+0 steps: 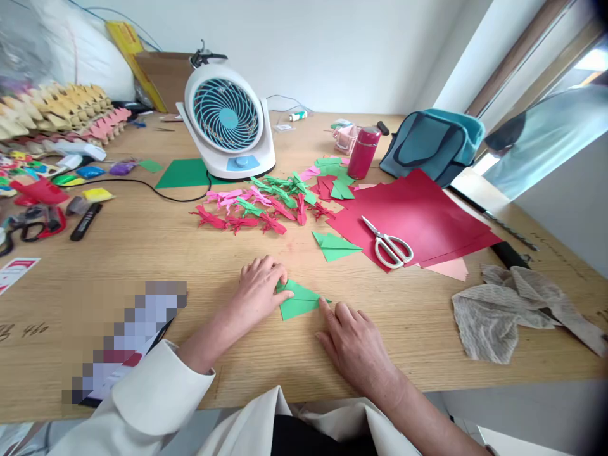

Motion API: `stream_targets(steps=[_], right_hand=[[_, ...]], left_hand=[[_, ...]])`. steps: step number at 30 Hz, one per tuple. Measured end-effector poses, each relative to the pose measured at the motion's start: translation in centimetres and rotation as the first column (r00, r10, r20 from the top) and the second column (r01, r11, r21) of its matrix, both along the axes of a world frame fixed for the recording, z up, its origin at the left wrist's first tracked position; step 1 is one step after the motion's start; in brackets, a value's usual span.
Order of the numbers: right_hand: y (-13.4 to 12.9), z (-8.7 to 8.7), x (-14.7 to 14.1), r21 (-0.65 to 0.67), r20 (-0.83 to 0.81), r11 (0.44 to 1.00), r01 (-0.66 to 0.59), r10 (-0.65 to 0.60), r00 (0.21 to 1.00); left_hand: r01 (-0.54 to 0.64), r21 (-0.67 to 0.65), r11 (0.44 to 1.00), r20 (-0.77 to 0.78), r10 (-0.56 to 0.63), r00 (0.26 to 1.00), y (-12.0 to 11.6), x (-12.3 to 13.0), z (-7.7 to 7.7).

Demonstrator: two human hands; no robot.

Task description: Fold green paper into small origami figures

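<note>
A folded green sheet of paper [300, 300], kite-shaped with a crease along its middle, lies on the table in front of me. My left hand [261, 286] holds its wide left end, with the thumb on top and the other fingers curled. At the pointed right end, the index fingertip of my right hand [355, 339] touches the paper; that thumb stands apart and the remaining fingers are loosely bent. Just beyond lies a second folded green piece [336, 247]. White-handled scissors [388, 244] rest partly on large red sheets [418, 215].
Pink, green and red folded paper figures [261, 206] lie before a white fan [228, 120]. A red flask [364, 153] and blue bag [430, 145] stand at back right. A grey cloth [494, 316] lies right; a blurred-out device [128, 345] lies left, near a black marker [86, 221].
</note>
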State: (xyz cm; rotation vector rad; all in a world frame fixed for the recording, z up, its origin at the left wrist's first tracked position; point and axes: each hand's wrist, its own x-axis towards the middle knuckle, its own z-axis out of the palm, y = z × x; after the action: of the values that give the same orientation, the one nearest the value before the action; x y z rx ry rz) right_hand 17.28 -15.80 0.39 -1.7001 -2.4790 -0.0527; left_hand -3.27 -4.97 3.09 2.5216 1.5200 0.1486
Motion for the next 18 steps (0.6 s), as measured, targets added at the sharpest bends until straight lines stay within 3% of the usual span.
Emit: stream_targets(steps=[10, 15, 18], right_hand=[[0.9, 1.6, 0.2, -0.100, -0.078, 0.995, 0.005, -0.013, 0.997], [4.1, 3.4, 0.2, -0.065, -0.150, 0.997, -0.031, 0.021, 0.988], [7.1, 3.8, -0.4, -0.119, -0.229, 0.989, -0.092, 0.063, 0.971]], left_hand=[[0.011, -0.113, 0.994, 0.024, -0.009, 1.000, 0.7, 0.1, 0.5], [0.055, -0.171, 0.984, 0.064, -0.045, 0.997, 0.4, 0.4, 1.2], [0.067, -0.241, 0.968, 0.131, -0.035, 0.991, 0.8, 0.4, 1.5]])
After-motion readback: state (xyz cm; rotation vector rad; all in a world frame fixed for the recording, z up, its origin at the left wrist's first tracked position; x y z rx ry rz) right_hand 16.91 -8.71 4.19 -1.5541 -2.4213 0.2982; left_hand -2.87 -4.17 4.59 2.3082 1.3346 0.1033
